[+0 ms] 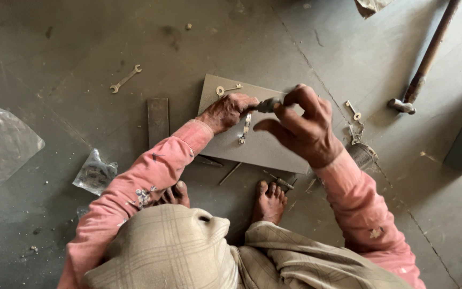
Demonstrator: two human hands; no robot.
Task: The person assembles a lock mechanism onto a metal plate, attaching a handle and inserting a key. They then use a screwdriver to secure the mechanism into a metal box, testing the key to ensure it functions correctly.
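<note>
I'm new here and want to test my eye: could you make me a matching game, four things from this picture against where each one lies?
Things:
1. spanner
2. hammer
3. board
4. clear bag

Places:
A. under both hands, by the bare feet
B. far left edge of the floor
C. top right, its head resting on the floor
D. alone on the floor, up and left of the board

Pairs: 1-D, 2-C, 3-A, 4-B
</note>
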